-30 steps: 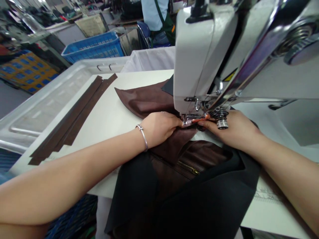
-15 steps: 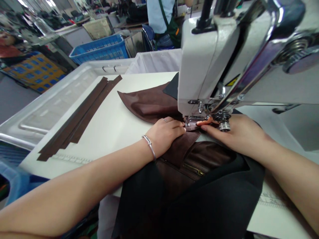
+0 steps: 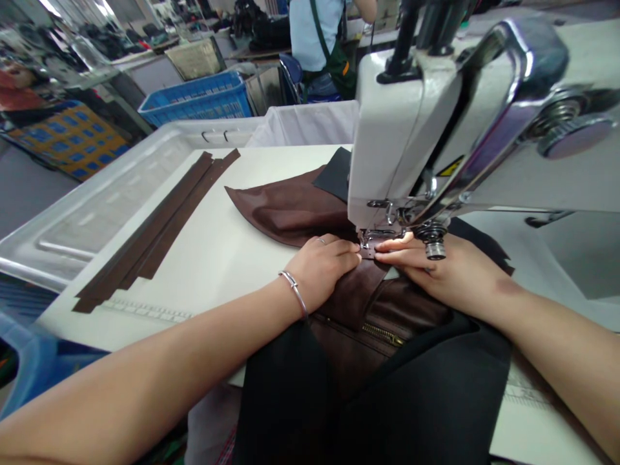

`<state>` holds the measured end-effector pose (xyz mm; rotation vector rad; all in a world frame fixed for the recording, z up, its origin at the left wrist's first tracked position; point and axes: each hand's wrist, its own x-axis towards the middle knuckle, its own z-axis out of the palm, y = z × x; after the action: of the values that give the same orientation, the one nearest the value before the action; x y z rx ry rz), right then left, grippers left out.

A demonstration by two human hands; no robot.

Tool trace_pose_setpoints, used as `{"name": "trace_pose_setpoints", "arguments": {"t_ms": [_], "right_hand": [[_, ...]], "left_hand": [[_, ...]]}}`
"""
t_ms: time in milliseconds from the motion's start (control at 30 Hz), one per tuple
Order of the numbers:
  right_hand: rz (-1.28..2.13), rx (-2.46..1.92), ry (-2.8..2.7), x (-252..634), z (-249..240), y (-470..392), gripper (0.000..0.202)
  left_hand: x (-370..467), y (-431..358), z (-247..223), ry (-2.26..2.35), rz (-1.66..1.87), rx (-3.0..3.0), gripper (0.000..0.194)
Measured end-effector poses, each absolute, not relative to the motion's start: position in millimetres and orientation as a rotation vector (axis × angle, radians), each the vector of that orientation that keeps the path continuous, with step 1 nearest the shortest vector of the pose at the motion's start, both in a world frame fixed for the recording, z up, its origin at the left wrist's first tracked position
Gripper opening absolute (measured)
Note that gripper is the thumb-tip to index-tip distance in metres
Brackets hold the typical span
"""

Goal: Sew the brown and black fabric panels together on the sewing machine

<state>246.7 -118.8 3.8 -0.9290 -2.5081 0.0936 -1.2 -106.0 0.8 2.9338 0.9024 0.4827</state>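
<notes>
Brown leather [image 3: 295, 205] with black backing lies under the needle area of a white sewing machine [image 3: 382, 148]. My left hand [image 3: 327, 266], fingers together, presses the leather just left of the presser foot. From the right, my right hand [image 3: 431, 261] holds the leather with its fingertips at the foot, partly behind the machine's thread parts. A brass zipper [image 3: 382, 333] shows in the leather below my hands. Black material [image 3: 416, 394] hangs over the table's front edge.
Brown strips [image 3: 165, 226] lie on the white table [image 3: 213, 271] at the left. Beyond are a clear plastic tray [image 3: 97, 213], a blue basket [image 3: 198, 100] and a yellow and blue crate [image 3: 72, 139]. A person in a light blue shirt [image 3: 314, 35] is in the background.
My right hand's fingers have shifted left, closer to the presser foot, and lie straighter. The leather has moved slightly. The whole view has shifted a little.
</notes>
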Motion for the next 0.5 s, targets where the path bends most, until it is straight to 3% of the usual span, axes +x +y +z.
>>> {"name": "trace_pose_setpoints", "arguments": {"t_ms": [500], "right_hand": [[0.116, -1.039, -2.511, 246.6, 0.3, -123.3, 0.029]], "left_hand": [[-3.9, -100.4, 3.7, 0.888, 0.442, 2.944, 0.029]]}}
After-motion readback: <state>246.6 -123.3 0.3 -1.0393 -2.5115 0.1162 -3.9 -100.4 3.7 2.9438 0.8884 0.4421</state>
